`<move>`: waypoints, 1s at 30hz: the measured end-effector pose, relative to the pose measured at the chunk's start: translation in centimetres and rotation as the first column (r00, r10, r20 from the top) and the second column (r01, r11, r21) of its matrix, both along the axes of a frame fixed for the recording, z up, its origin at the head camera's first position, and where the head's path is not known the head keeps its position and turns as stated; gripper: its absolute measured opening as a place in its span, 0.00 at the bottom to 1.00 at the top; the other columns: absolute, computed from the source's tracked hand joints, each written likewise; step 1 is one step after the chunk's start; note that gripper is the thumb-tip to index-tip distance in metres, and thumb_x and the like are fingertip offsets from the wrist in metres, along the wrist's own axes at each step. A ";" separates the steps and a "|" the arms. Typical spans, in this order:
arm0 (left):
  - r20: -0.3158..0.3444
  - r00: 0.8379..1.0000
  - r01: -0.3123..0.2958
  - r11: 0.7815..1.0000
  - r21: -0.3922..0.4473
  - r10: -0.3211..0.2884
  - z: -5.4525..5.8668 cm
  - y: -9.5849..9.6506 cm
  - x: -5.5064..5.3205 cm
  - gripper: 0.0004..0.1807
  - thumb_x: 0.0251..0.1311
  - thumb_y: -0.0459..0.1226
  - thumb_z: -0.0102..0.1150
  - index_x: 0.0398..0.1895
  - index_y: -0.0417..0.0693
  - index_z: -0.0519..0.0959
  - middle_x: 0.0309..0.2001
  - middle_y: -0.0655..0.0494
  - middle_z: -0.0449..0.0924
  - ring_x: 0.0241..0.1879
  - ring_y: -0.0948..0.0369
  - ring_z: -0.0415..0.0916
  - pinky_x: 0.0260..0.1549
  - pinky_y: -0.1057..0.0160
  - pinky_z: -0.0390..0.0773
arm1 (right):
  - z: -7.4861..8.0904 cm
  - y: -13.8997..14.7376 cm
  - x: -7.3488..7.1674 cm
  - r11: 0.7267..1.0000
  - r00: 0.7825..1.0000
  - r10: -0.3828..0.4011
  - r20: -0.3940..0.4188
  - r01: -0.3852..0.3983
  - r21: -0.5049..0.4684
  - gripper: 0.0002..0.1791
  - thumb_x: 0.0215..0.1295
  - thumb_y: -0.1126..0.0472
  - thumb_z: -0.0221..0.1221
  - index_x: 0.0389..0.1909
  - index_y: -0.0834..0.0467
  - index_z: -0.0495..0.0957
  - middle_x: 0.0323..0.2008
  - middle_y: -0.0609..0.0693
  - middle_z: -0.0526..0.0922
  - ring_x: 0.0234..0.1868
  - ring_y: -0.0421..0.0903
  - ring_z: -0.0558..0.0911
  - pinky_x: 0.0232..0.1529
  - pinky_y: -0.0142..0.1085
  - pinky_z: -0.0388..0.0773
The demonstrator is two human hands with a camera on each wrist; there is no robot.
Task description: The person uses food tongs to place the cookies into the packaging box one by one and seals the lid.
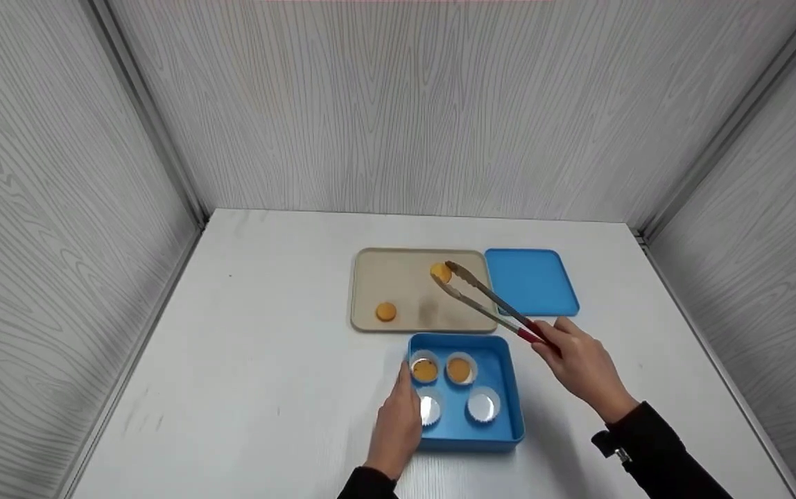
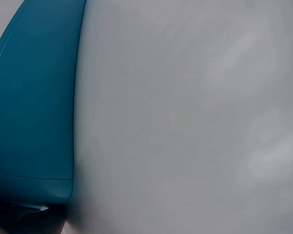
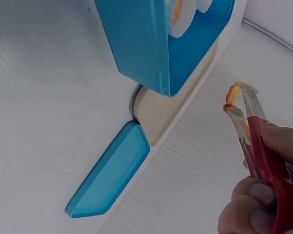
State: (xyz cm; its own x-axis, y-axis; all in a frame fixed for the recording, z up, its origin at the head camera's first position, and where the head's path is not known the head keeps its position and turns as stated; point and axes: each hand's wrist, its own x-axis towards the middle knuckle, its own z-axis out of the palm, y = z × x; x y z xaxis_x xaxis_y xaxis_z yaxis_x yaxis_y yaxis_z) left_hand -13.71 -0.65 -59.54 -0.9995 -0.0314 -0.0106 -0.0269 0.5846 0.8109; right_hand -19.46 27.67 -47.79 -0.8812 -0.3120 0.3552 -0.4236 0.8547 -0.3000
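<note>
My right hand [image 1: 582, 364] grips metal tongs [image 1: 485, 294] by their red handles. A small round golden cookie-like disc [image 1: 441, 272] is pinched at their tips, above the beige tray [image 1: 370, 277]; the right wrist view shows this disc [image 3: 232, 95] too. Another such disc [image 1: 385, 312] lies on that tray. In front stands a blue box [image 1: 471, 443], its left side touched by my left hand [image 1: 396, 423] with fingers extended. Inside are white baking cups: a disc sits in each of the two rear cups [image 1: 471, 366], while the front right cup [image 1: 484, 404] holds none.
A flat blue lid-like tray [image 1: 533, 281] lies beside the beige tray at its right. All of this is on a white table [image 1: 266, 346], bounded by grey wood-grain panels [image 1: 384, 104] at the back and both sides.
</note>
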 end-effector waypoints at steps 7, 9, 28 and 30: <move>0.017 1.000 -0.003 1.000 -0.009 0.003 0.1 0.0 -0.1 0.29 0.82 0.39 0.35 0.80 0.35 0.52 0.78 0.45 0.60 0.74 0.50 0.63 0.71 0.47 0.66 | 0.4 1.3 2.0 1.000 0.999 0.014 -0.051 -0.014 -0.016 0.20 0.60 0.67 0.72 0.54 0.64 0.85 0.31 0.49 0.75 0.26 0.40 0.72 0.24 0.30 0.72; 0.020 1.000 -0.003 1.000 -0.009 0.003 0.1 0.0 -0.1 0.29 0.83 0.40 0.34 0.81 0.36 0.52 0.78 0.46 0.59 0.74 0.50 0.62 0.71 0.48 0.65 | 0.6 1.7 2.6 1.000 0.998 0.016 -0.066 -0.017 -0.022 0.20 0.59 0.67 0.72 0.54 0.64 0.85 0.30 0.48 0.74 0.26 0.39 0.71 0.23 0.29 0.71; 0.017 1.000 0.007 1.000 0.017 -0.007 0.0 0.0 -0.1 0.30 0.82 0.40 0.35 0.81 0.36 0.51 0.79 0.47 0.58 0.74 0.51 0.62 0.71 0.48 0.65 | 1.9 4.7 8.9 1.000 0.994 0.021 -0.108 -0.023 -0.013 0.22 0.51 0.70 0.76 0.50 0.61 0.87 0.30 0.38 0.72 0.25 0.29 0.65 0.20 0.26 0.68; 0.014 1.000 0.011 1.000 0.018 -0.011 0.0 0.0 -0.1 0.30 0.82 0.39 0.35 0.81 0.37 0.51 0.79 0.47 0.58 0.74 0.51 0.63 0.71 0.47 0.66 | 2.2 4.8 9.5 1.000 0.995 0.023 -0.101 -0.023 -0.005 0.23 0.51 0.69 0.76 0.50 0.60 0.87 0.30 0.37 0.71 0.24 0.29 0.65 0.19 0.25 0.67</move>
